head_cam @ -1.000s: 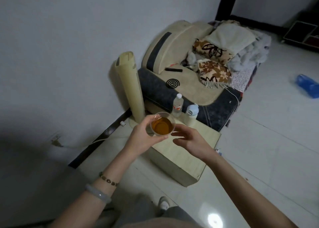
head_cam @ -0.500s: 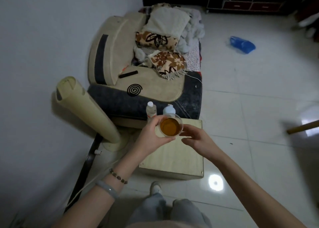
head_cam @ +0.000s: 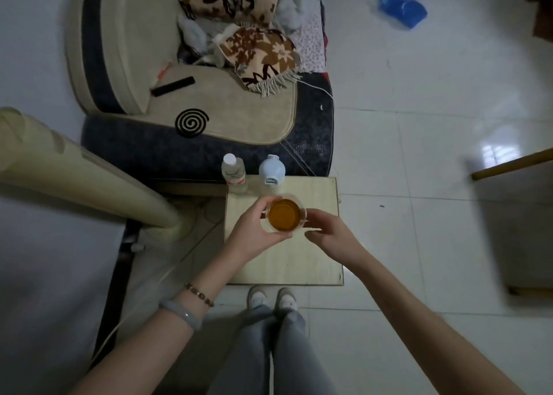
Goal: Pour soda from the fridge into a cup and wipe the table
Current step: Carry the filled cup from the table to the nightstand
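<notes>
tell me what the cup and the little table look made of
Cup: clear and glossy, either glass or plastic, I cannot tell which; its wall is see-through.
Table: pale wood or wood-look board with a matte finish; it shows faint straight grain and no glare.

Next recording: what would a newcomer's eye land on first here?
The clear cup of amber drink, gripped by the left hand over the small wooden table at centre, with the right hand close beside it. Next, the black spiral coil on the sofa cushion behind, and the blue bag on the floor at top right.
</notes>
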`<state>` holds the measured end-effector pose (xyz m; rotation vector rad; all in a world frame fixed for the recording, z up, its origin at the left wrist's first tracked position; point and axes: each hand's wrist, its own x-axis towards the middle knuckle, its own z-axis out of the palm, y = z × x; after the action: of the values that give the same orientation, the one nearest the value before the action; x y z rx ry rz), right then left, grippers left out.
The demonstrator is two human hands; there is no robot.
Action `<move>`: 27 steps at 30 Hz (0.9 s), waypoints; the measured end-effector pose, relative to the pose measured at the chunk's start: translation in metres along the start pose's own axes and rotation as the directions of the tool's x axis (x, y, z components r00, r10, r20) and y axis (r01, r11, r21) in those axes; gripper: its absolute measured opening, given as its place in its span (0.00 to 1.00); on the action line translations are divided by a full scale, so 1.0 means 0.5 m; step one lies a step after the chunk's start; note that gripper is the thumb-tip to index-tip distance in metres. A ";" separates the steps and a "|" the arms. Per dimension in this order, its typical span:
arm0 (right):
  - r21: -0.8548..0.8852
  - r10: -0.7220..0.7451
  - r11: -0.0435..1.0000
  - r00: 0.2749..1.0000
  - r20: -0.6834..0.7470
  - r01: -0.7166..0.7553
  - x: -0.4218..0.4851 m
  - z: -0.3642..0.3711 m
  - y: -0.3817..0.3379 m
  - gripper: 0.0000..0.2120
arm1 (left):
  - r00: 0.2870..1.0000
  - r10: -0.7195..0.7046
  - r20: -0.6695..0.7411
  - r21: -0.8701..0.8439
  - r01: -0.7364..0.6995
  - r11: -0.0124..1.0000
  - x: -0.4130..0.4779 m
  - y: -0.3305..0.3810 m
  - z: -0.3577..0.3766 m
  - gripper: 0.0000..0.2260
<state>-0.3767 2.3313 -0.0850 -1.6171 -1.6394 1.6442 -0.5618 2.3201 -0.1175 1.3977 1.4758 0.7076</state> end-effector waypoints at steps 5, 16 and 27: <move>-0.006 0.050 0.999 0.998 0.022 -0.050 0.089 0.023 0.121 0.23 | 0.998 -0.054 0.013 0.000 0.054 0.999 0.058 -0.118 0.063 0.31; -0.008 0.126 0.992 0.991 0.036 -0.126 0.240 0.078 0.396 0.23 | 0.988 -0.146 0.053 -0.049 0.149 0.988 0.154 -0.373 0.213 0.30; 0.055 0.144 0.987 0.988 0.061 -0.148 0.283 0.098 0.481 0.27 | 0.986 -0.156 0.066 -0.020 0.158 0.987 0.185 -0.446 0.257 0.31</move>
<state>-0.3493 2.3531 -0.3661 -1.7119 -1.5140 1.8079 -0.5288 2.3445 -0.3877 1.2575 1.5029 0.5755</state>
